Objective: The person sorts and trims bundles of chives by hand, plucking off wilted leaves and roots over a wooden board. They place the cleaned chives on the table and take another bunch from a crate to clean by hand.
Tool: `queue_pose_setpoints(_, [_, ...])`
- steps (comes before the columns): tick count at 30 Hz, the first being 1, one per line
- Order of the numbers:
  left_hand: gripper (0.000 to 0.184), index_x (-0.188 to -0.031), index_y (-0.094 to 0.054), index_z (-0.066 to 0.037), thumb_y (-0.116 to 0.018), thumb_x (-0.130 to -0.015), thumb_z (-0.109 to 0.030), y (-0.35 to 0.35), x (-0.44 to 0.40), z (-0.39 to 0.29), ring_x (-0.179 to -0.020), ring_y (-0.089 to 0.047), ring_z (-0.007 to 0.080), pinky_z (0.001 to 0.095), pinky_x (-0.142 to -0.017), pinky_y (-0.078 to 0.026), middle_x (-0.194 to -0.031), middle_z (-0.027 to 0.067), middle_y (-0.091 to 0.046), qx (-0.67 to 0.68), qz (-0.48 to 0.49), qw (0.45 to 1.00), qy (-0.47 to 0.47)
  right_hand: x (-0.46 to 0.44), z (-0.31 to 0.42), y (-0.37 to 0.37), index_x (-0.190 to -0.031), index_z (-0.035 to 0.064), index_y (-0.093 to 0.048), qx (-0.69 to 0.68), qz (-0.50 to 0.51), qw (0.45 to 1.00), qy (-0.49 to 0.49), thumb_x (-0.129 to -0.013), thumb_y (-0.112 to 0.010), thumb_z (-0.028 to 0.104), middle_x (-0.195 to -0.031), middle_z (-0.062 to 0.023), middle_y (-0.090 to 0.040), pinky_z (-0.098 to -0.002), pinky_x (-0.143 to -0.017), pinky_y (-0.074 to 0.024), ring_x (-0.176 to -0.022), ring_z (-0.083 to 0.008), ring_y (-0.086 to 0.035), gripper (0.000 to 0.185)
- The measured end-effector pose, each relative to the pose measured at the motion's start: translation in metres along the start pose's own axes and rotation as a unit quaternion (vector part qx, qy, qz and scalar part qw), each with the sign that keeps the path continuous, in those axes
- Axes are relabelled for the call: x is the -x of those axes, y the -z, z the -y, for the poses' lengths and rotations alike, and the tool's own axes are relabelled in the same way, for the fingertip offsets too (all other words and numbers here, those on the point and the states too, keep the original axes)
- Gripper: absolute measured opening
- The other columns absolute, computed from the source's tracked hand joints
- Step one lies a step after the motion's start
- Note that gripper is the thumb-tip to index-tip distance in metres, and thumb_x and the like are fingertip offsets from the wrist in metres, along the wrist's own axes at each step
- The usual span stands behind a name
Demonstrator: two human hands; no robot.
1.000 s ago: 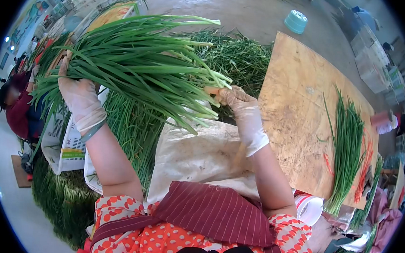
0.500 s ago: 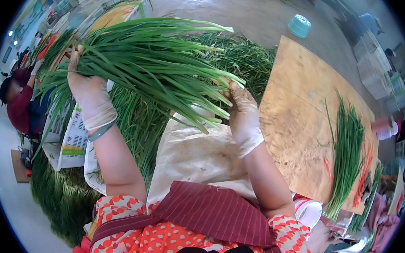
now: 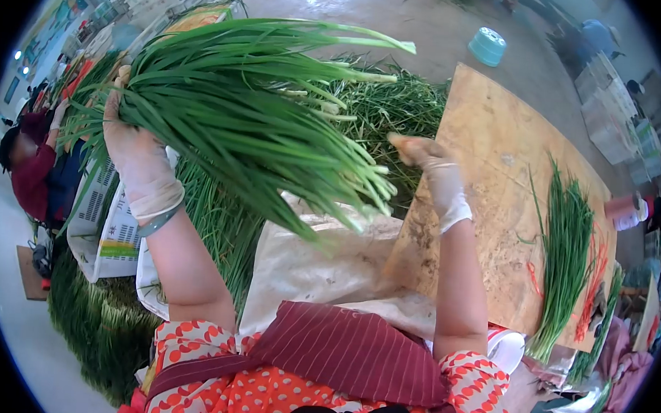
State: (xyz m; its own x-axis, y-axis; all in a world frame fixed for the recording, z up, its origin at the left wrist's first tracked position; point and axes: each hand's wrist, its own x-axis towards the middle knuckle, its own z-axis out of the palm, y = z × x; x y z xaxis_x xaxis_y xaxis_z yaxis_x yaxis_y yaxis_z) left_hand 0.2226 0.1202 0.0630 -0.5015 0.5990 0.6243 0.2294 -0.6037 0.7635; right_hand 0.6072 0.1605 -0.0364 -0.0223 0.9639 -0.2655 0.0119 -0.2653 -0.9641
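Observation:
My gloved left hand [image 3: 134,145] is closed around the leafy end of a big bunch of garlic chives [image 3: 231,98]. The pale stem ends fan out to the right, apart from my other hand. My gloved right hand [image 3: 432,161] hovers between the stem ends and the wooden board [image 3: 484,170], its fingers pressed together and pointing left. Whatever those fingers may pinch is too small to make out. Beneath the bunch lie more chives [image 3: 221,207] beside a pale, stained cloth [image 3: 320,259].
A tied-looking bundle of chives [image 3: 566,251] lies on the board near red strings [image 3: 593,287]. Behind is a heap of loose green trimmings [image 3: 397,104]. White crates [image 3: 121,231] stand at left, near another person [image 3: 34,162]. A turquoise basket [image 3: 488,46] sits on the floor.
My right hand has left the stem ends and moved right, toward the board. The stem ends have spread and some droop lower, while my left hand keeps its hold.

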Motion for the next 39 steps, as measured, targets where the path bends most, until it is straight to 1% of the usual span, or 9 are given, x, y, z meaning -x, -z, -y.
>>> queue_pose_setpoints(2, [0.031,-0.119,-0.045,0.004,-0.046,-0.088,-0.001,0.005,-0.006,0.002,-0.106,-0.055,0.0188,0.0329,-0.095,-0.045,-0.123,0.0141,-0.052,0.237,-0.008,0.97,0.058,0.006,0.005,-0.025,-0.109,0.0046,-0.064,-0.059,0.148,0.97,0.185,-0.085,-0.062,0.032,-0.105,-0.0071,-0.065,-0.0269,-0.086,-0.0445,-0.096,-0.0133,-0.058,0.036])
queue_pose_setpoints(5, [0.025,-0.11,-0.055,0.004,-0.047,-0.088,-0.004,-0.008,-0.004,-0.012,-0.099,-0.059,0.021,0.0349,-0.093,-0.047,-0.113,0.0154,-0.059,0.19,-0.023,0.981,0.032,0.004,0.011,-0.034,-0.118,0.007,-0.059,-0.079,0.271,0.949,0.143,-0.084,-0.065,0.031,-0.116,-0.0087,-0.059,-0.0296,-0.097,-0.0374,-0.111,-0.0156,-0.05,0.043])
queue_pose_setpoints(13, [0.022,-0.104,-0.061,0.002,-0.052,-0.085,-0.005,0.002,-0.006,-0.027,-0.098,-0.061,0.0232,0.0375,-0.088,-0.05,-0.11,0.017,-0.061,0.451,0.072,0.869,0.19,0.02,0.017,-0.043,-0.097,-0.0045,-0.061,-0.051,0.156,0.978,0.131,-0.088,-0.06,0.018,-0.083,-0.0112,-0.067,-0.0261,-0.071,-0.0492,-0.07,-0.0157,-0.063,0.024])
queue_pose_setpoints(17, [0.028,-0.114,-0.054,0.0,-0.052,-0.086,-0.003,-0.019,0.013,-0.022,-0.105,-0.057,0.0228,0.0352,-0.092,-0.047,-0.116,0.0136,-0.057,0.248,-0.013,0.965,0.081,0.007,0.001,-0.027,-0.099,-0.0052,-0.059,-0.113,0.138,0.977,0.117,-0.091,-0.054,0.015,-0.079,-0.0133,-0.067,-0.026,-0.063,-0.0501,-0.061,-0.018,-0.064,0.023])
queue_pose_setpoints(20, [0.028,-0.114,-0.055,-0.001,-0.05,-0.087,-0.006,-0.028,0.029,-0.028,-0.105,-0.057,0.0226,0.0358,-0.093,-0.047,-0.117,0.0133,-0.058,0.132,0.037,0.988,-0.066,-0.006,-0.003,-0.004,-0.105,-0.0023,-0.061,-0.088,0.033,0.993,0.073,-0.092,-0.052,0.02,-0.088,-0.0121,-0.068,-0.0253,-0.079,-0.0484,-0.079,-0.0163,-0.064,0.027])
queue_pose_setpoints(23, [0.026,-0.111,-0.059,-0.005,-0.052,-0.088,-0.013,-0.023,0.024,-0.041,-0.104,-0.058,0.0207,0.0368,-0.094,-0.046,-0.115,0.0092,-0.06,0.326,0.04,0.941,0.08,0.0,0.014,-0.005,-0.118,0.0056,-0.058,-0.086,0.091,0.97,0.206,-0.091,-0.054,0.03,-0.117,-0.0042,-0.06,-0.0279,-0.101,-0.0337,-0.112,-0.0139,-0.05,0.037])
queue_pose_setpoints(24, [0.025,-0.11,-0.06,-0.006,-0.052,-0.088,-0.015,-0.022,0.022,-0.044,-0.104,-0.058,0.0198,0.0369,-0.094,-0.045,-0.114,0.0077,-0.061,0.421,0.106,0.891,0.134,0.007,0.026,-0.01,-0.121,0.0105,-0.057,-0.06,0.094,0.969,0.222,-0.09,-0.055,0.034,-0.119,-0.0045,-0.059,-0.0289,-0.1,-0.0341,-0.111,-0.0152,-0.051,0.04])
queue_pose_setpoints(25, [0.037,-0.129,-0.044,-0.011,-0.042,-0.094,-0.021,-0.06,0.032,-0.065,-0.119,-0.047,0.0202,0.0378,-0.105,-0.034,-0.134,0.0053,-0.045,0.246,-0.136,0.952,0.12,0.014,0.037,-0.013,-0.121,0.0116,-0.057,-0.044,0.15,0.965,0.212,-0.089,-0.056,0.036,-0.117,-0.0049,-0.06,-0.0297,-0.1,-0.0341,-0.11,-0.0161,-0.051,0.04])
queue_pose_setpoints(39, [0.032,-0.114,-0.057,-0.008,-0.052,-0.089,-0.028,-0.007,0.018,-0.037,-0.106,-0.055,0.0226,0.04,-0.095,-0.043,-0.116,0.009,-0.059,0.404,0.071,0.895,0.177,0.037,0.034,-0.043,-0.101,0.001,-0.066,-0.055,0.232,0.966,0.098,-0.087,-0.062,0.02,-0.087,-0.0059,-0.067,-0.0227,-0.073,-0.0456,-0.076,-0.0093,-0.057,0.024])
